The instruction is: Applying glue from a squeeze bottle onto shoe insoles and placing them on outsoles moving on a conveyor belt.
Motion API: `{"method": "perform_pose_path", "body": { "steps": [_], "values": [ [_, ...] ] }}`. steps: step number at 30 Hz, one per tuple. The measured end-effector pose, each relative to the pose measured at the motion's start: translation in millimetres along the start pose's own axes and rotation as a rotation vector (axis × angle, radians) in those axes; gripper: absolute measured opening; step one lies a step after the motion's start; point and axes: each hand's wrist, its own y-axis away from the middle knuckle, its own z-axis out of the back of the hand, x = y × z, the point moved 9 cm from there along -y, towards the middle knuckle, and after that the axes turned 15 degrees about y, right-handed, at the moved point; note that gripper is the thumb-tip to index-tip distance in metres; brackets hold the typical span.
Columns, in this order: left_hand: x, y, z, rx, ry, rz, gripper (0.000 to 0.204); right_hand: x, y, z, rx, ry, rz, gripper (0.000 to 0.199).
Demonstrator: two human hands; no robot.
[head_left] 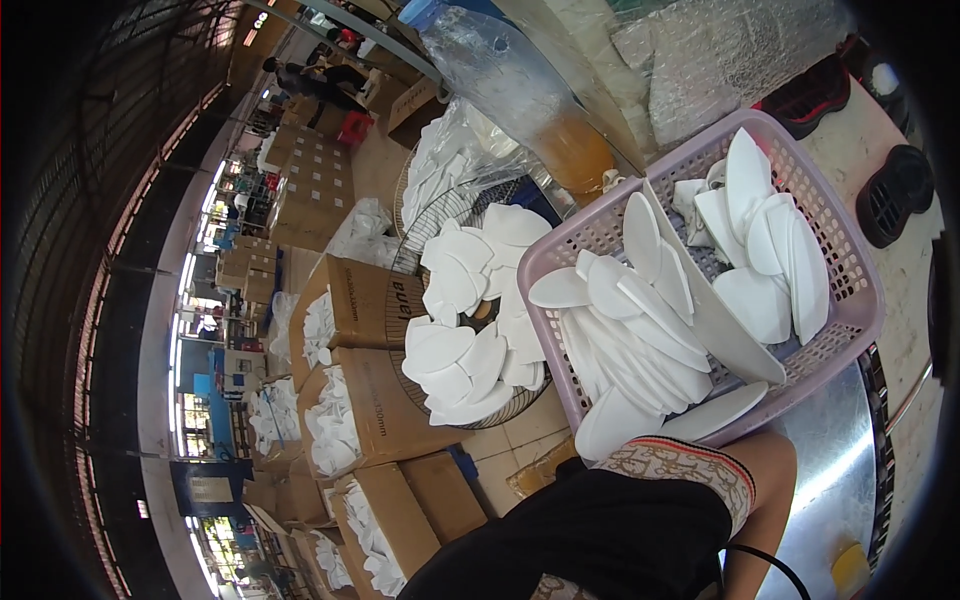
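Neither of my hands shows in the head view. A black garment with a patterned sleeve edge and a bare upper arm fill the lower middle, and the arm runs out of the bottom edge. Just above it stands a pink plastic basket holding several white leaf-shaped plastic pieces, split by a long white piece into two heaps. To the left of the basket, more of the same white pieces lie piled on a round wire grille.
Open cardboard boxes with white pieces stand at the left and lower left. A clear plastic bottle with orange liquid lies above the basket, beside bubble wrap. A shiny metal surface sits under the basket. Black sandals lie at the right. People stand far off at the top left.
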Motion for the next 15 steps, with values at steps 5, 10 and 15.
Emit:
{"method": "perform_pose_path", "body": {
  "steps": [5,10,15],
  "values": [
    [6,-1,-1,0.041,0.015,-0.021,0.067,-4,-2,-4,-0.022,-0.012,-0.017,0.027],
    [13,-22,-6,0.115,0.047,-0.144,0.066,-4,-18,41,-0.147,0.007,-0.021,0.028],
    [3,-46,-27,0.192,0.139,-0.302,0.066,-8,-6,125,-0.302,0.086,-0.047,0.028]
  ]
}}
